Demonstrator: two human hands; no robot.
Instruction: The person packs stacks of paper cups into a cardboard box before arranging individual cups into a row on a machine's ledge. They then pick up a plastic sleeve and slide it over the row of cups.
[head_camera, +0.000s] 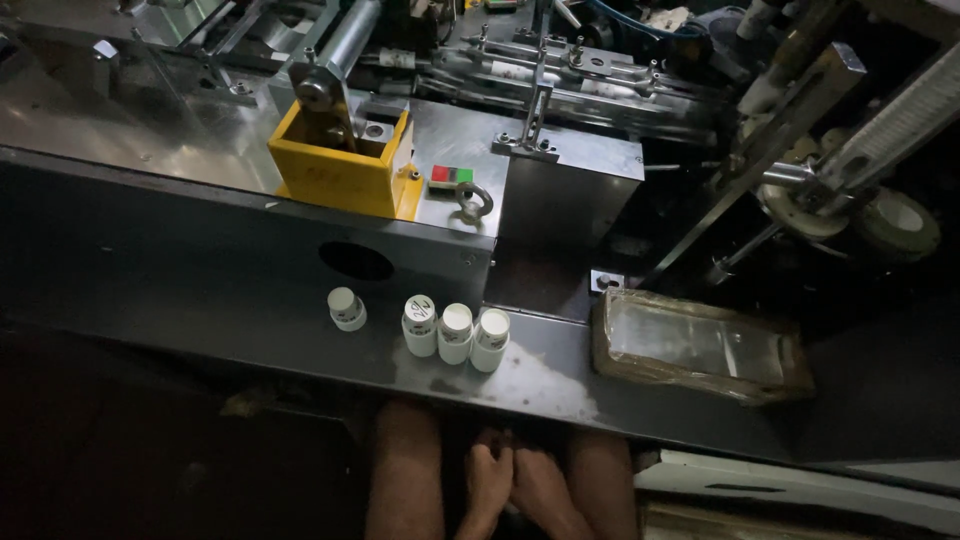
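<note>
Along the top, a steel machine (560, 80) with rollers, rods and brackets, dim and crowded. Below it, a dark tabletop (250, 290) running as a ledge across the view. At its right end, a flat pack of clear bags (700, 345) in brown wrapping, lying slightly askew. On the machine deck, a yellow block (335, 175) around a metal lever. Under the ledge edge, what look like bare legs (405, 470) with feet (515, 485) pressed together. No hand plainly in view, so neither grip can be judged wide, narrow or holding. Nearest on the ledge, four small white bottles, upright and capped: a row of three (456, 333) touching side by side, and a lone bottle (347, 308) a little apart to their left, below a round hole in the panel. Smaller again, a red-and-green button pair (452, 176) and an eye bolt (473, 203) just beside it. Likely light and easy to topple, these bottles, so best taken one at a time by the body, not the cap. Best to start at an end of the row to avoid knocking its neighbours, and to keep well back from the front edge.
</note>
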